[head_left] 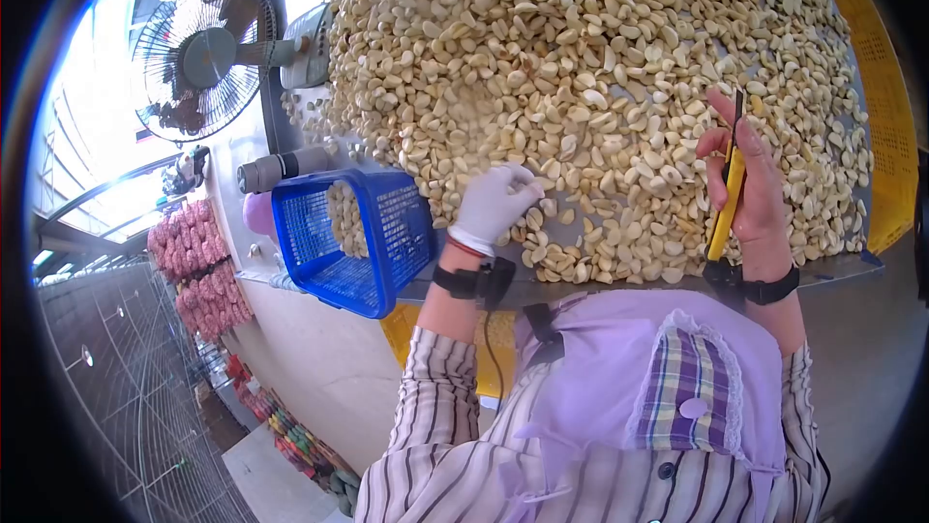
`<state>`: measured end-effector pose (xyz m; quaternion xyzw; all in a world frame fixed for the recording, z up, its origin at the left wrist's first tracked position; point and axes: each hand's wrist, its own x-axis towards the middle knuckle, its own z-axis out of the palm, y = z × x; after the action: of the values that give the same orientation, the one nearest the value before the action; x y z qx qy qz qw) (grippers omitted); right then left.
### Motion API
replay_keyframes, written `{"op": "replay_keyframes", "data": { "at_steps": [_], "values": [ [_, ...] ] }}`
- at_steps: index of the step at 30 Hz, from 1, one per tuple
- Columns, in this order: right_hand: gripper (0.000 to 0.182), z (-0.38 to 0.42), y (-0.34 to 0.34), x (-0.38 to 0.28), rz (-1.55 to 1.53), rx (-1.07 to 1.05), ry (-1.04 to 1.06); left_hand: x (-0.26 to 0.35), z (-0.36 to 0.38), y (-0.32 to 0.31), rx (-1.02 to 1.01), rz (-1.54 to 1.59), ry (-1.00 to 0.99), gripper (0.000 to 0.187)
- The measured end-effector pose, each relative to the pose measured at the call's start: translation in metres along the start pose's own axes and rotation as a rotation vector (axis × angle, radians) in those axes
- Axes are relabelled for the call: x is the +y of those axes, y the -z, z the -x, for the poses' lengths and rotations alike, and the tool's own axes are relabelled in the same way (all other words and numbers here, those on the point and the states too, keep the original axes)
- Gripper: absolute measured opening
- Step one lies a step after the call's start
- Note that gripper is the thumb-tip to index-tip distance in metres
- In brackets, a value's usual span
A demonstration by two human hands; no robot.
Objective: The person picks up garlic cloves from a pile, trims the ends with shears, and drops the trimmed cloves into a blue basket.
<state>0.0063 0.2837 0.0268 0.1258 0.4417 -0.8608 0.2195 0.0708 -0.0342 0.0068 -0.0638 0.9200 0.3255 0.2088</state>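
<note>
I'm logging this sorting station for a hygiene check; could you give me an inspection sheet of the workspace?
Surface: table almost wholly covered, only its near edge bare.
Job's things: heap of peeled garlic cloves; yellow-handled knife; blue basket with some cloves inside.
Clutter: grey cylinder beside the basket.
Hands: left hand, white-gloved, on the cloves; right hand, bare, gripping the knife.
Cables: black cord hanging from the left wristband.
Surroundings: fan; yellow crate; pink mesh sacks.

An electric fan (205,57) stands far left — a yellow crate (885,97) far right.
</note>
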Motion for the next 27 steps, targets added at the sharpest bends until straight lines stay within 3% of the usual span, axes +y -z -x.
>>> {"op": "replay_keyframes", "data": {
  "at_steps": [1,3,4,7,8,9,11,15,18,19,21,23,24,25,27],
  "values": [
    [0.049,0.001,0.001,0.000,-0.012,-0.004,-0.002,0.003,0.003,0.011,-0.073,0.411,0.131,0.021],
    [0.049,0.001,0.003,-0.002,-0.011,0.000,0.005,-0.004,0.016,0.030,-0.105,1.224,-0.040,0.018],
    [0.048,0.002,0.004,-0.002,-0.011,-0.004,0.004,0.005,0.018,0.032,-0.016,1.311,-0.159,0.015],
    [0.048,0.000,0.005,0.001,-0.053,0.014,-0.017,0.001,0.016,0.036,0.053,1.263,-0.139,0.013],
    [0.048,0.000,0.003,0.001,-0.051,0.013,-0.018,0.006,0.015,0.032,0.140,0.762,0.067,0.015],
    [0.047,0.001,0.001,0.002,-0.036,0.007,-0.029,0.005,0.011,0.022,0.141,0.763,0.067,0.015],
    [0.047,0.002,-0.002,0.002,-0.021,0.000,-0.038,-0.004,0.000,-0.004,0.118,-0.406,-0.369,0.020],
    [0.047,0.005,0.000,0.001,0.033,-0.009,-0.018,-0.008,-0.003,-0.030,0.046,-0.492,-0.348,0.026],
    [0.046,0.008,-0.002,0.003,0.097,-0.043,0.003,0.011,0.006,-0.019,-0.035,0.501,0.105,0.020],
    [0.045,0.009,-0.004,0.005,0.151,-0.069,0.017,0.026,0.012,-0.010,-0.034,0.500,0.106,0.020],
    [0.049,0.011,-0.014,0.008,0.211,-0.108,0.010,0.046,0.022,0.009,-0.210,1.120,0.103,0.023],
    [0.053,0.013,-0.020,0.010,0.270,-0.149,0.004,0.039,0.030,0.018,-0.187,1.477,-0.145,0.023],
    [0.048,0.014,-0.022,0.011,0.275,-0.165,-0.018,0.036,0.030,0.024,-0.144,1.700,-0.179,0.020],
    [0.044,0.014,-0.023,0.012,0.280,-0.182,-0.041,0.034,0.029,0.035,-0.182,1.840,-0.359,0.019],
    [0.044,0.013,-0.024,0.011,0.279,-0.181,-0.055,0.020,0.029,0.052,0.087,1.923,-0.280,0.019]
  ]
}}
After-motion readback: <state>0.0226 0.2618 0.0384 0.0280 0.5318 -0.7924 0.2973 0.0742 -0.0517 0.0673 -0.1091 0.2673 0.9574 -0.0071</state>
